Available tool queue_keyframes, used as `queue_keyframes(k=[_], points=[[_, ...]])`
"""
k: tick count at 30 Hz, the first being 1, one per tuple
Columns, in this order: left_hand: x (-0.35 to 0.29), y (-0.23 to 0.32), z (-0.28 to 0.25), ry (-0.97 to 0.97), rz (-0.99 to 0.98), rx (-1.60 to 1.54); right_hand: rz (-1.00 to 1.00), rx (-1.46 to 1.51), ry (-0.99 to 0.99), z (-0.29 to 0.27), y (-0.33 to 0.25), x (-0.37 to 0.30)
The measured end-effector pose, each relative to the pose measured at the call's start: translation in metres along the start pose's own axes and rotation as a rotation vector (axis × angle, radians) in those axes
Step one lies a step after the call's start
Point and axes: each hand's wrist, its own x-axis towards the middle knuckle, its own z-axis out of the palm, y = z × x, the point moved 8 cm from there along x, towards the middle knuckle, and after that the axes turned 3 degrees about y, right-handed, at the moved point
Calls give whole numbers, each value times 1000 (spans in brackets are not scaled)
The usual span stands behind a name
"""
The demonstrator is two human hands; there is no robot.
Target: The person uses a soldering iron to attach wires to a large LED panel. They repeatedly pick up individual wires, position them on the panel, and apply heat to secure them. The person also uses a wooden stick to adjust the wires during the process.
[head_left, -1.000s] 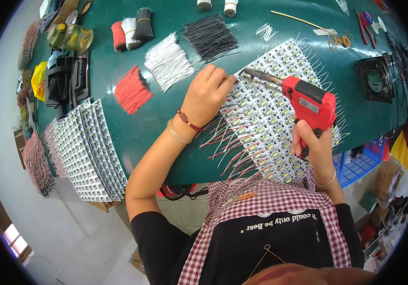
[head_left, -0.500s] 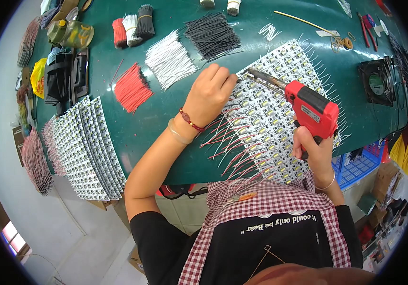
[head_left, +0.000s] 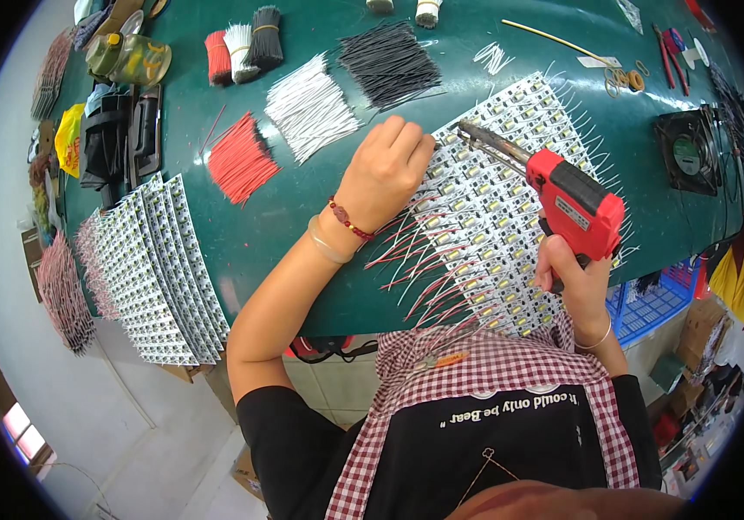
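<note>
A panel of white LED circuit boards (head_left: 510,208) lies on the green table in front of me. Red and white wires (head_left: 424,277) stick out from its left edge, and thin pale wires fringe its right side. My left hand (head_left: 389,165) is closed at the panel's upper left edge, its fingers pinched together; whatever they hold is hidden. My right hand (head_left: 569,267) grips a red and black soldering gun (head_left: 573,201). The gun's long metal tip points left over the upper part of the panel, a little to the right of my left fingers.
Loose red wires (head_left: 242,160), white wires (head_left: 311,108) and black wires (head_left: 389,65) lie in piles beyond my left hand. Wire bundles (head_left: 240,52) stand behind them. Stacked finished-looking panels (head_left: 159,277) hang over the left table edge. A small fan (head_left: 688,149) stands at right.
The soldering gun and my right hand have shifted slightly to the right, and the tip is a bit farther from my left fingers. My left hand has hardly moved.
</note>
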Motion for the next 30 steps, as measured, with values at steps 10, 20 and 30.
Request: queue_keyframes(k=[10,20,30], points=[[6,6,-10,6,59,67,-6,84,-16,0,-1,-7],[-3,15,-1,-34,-27,-90,44,83,-32,-9,13,-17],[1,19,1,-44,-29,-74,15,-12,-69,-5,15,-15]])
